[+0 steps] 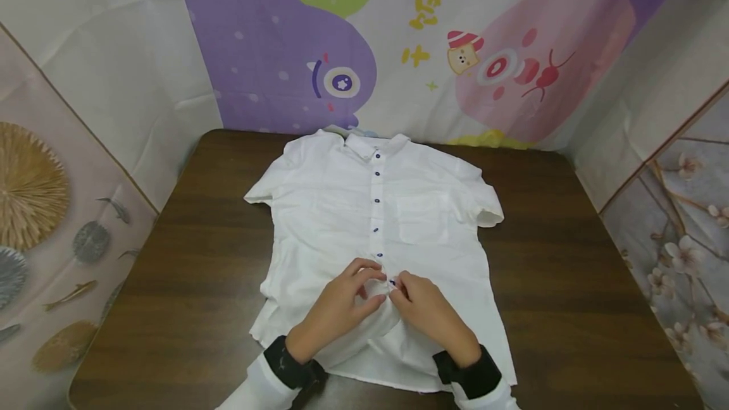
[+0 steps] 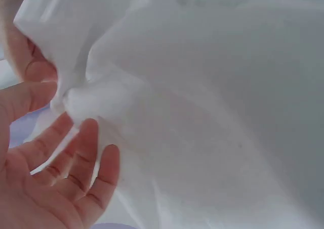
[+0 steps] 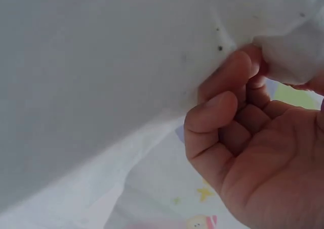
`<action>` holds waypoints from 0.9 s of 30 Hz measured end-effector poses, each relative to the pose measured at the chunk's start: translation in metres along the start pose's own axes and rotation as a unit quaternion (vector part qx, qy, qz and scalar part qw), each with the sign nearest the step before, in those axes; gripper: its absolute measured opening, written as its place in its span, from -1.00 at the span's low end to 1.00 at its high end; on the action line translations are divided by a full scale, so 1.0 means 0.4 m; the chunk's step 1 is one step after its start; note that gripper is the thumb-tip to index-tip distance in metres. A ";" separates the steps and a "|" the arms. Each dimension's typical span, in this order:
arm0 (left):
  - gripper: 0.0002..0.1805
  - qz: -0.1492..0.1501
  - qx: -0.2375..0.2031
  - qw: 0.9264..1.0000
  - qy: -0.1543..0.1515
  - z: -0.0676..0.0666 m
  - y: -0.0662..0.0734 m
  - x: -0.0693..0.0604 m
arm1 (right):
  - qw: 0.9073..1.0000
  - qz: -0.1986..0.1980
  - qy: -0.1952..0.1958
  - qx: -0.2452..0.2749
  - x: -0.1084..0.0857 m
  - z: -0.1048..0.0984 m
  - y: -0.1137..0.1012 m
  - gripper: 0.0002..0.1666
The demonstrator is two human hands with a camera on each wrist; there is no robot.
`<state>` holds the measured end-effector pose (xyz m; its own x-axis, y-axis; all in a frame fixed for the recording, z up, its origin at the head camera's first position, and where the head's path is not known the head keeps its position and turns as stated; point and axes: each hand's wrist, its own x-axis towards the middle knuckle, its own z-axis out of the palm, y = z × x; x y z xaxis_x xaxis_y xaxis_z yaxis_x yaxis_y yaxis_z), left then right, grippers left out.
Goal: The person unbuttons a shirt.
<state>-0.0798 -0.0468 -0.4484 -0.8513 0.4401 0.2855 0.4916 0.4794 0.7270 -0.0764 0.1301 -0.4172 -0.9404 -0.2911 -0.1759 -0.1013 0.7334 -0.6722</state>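
Observation:
A white short-sleeved shirt (image 1: 330, 220) lies front up on the table, collar at the far side. Several dark blue buttons (image 1: 377, 200) run down its front strip. My left hand (image 1: 344, 296) holds the lower front edge between thumb and index finger, and its other fingers (image 2: 88, 158) spread loosely beside the cloth. Close by on the right, my right hand (image 1: 427, 309) pinches the same strip at a lower button (image 1: 392, 281), its fingers (image 3: 212, 112) curled. The fabric is lifted and bunched between both hands. Whether that button sits in its hole cannot be told.
The brown wooden table (image 1: 188, 271) shows on both sides of the shirt. Behind it hangs a cartoon-print cloth (image 1: 296, 55), with patterned panels at left and right. Each wrist wears a black band (image 1: 285, 362).

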 end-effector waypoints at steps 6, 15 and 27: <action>-0.73 0.025 -0.008 0.999 0.041 -0.005 0.014 0.037 | 0.999 -0.012 0.018 0.030 0.015 -0.035 -0.021 -0.86; -0.80 0.021 -0.068 0.992 0.099 -0.034 0.052 0.107 | 0.996 -0.053 0.065 0.040 0.043 -0.096 -0.058 -0.87; -0.83 0.036 -0.052 0.986 0.157 -0.076 0.077 0.171 | 0.984 -0.075 0.154 0.039 0.057 -0.127 -0.092 -0.81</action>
<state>-0.1286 -0.0248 -0.3876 -0.8373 0.2053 0.5067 0.5458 0.3683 0.7526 -0.1107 0.1278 -0.3601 -0.9716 -0.1840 0.1489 -0.2336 0.6435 -0.7289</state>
